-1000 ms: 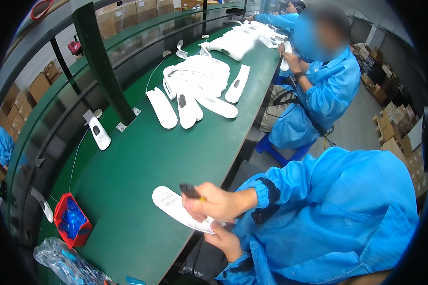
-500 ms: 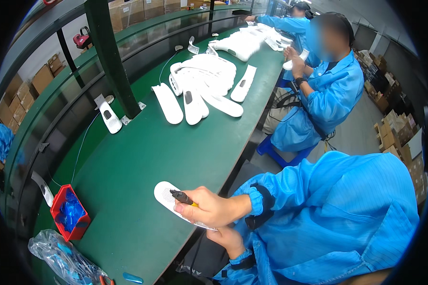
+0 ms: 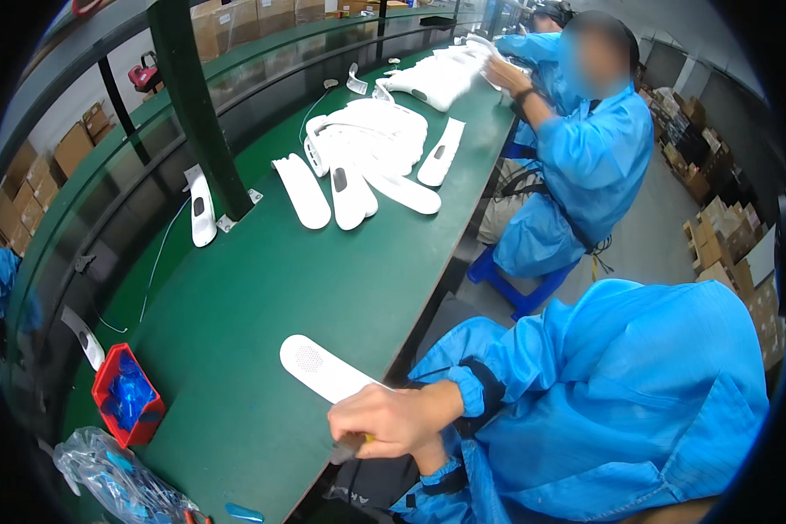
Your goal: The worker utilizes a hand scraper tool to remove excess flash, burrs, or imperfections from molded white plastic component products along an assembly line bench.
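Note:
A long white plastic cover (image 3: 332,367) with a rounded end and a patch of small holes points away from me over the near edge of the green table (image 3: 227,323). My right hand (image 3: 375,421) is closed around a black-and-yellow pen-shaped tool (image 3: 348,449), seen only in part below the fingers. This hand lies across the near end of the cover. Behind it is my left hand (image 3: 430,456), of which just the back and wrist show. Its fingers are hidden, at the cover's near end.
More white covers (image 3: 367,140) lie heaped farther up the table. A red bin (image 3: 140,428) of blue pieces and a clear plastic bag (image 3: 105,467) sit at the left. A green post (image 3: 196,113) rises beyond. At the right, a co-worker in blue (image 3: 594,166) sits on a blue stool (image 3: 520,284).
My right hand has come down toward me with the tool, away from the cover's holes, and now hides more of my left hand. The co-worker's hands have reached out to the far heap.

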A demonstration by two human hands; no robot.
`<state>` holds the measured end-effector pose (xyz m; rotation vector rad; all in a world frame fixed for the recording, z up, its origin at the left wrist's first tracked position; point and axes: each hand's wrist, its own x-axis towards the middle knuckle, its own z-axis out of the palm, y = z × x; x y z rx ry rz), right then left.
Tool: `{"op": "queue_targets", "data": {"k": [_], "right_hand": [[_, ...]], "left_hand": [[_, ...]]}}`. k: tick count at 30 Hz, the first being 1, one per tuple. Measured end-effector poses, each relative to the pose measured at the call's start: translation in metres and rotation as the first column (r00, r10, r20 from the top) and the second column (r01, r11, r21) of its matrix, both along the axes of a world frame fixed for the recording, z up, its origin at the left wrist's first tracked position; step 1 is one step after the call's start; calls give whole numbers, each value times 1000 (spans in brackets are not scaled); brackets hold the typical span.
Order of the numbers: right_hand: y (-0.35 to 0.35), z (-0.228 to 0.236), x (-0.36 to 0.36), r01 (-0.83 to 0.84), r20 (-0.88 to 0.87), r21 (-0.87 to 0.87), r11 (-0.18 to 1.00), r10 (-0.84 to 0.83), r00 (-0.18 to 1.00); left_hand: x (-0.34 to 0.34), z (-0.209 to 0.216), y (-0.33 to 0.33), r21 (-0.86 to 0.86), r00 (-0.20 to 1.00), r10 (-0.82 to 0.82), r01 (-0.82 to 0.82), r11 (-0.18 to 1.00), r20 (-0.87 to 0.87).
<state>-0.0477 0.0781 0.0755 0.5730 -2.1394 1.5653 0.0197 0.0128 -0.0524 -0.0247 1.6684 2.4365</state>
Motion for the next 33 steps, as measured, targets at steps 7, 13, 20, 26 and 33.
{"op": "queue_targets", "data": {"k": [7,13,20,26,33], "right_hand": [[69,44,7,181,367,74,981,-195,909],[59,26,39,42,382,223,974,-127,915],[70,-4,-6,65,679,-465,883,309,666],[68,14,-28,146,628,-691,708,488,606],[83,28,-170,139,634,-436,889,194,748]], "left_hand": [[-14,86,-9,34,987,-159,158,987,28],[-35,118,-11,-687,878,-136,-254,681,-460],[-55,161,-25,-738,874,-333,-40,674,-352],[-67,167,-37,-698,827,-389,-6,716,-406],[-104,135,-74,-508,913,-98,-128,852,-396]]}}
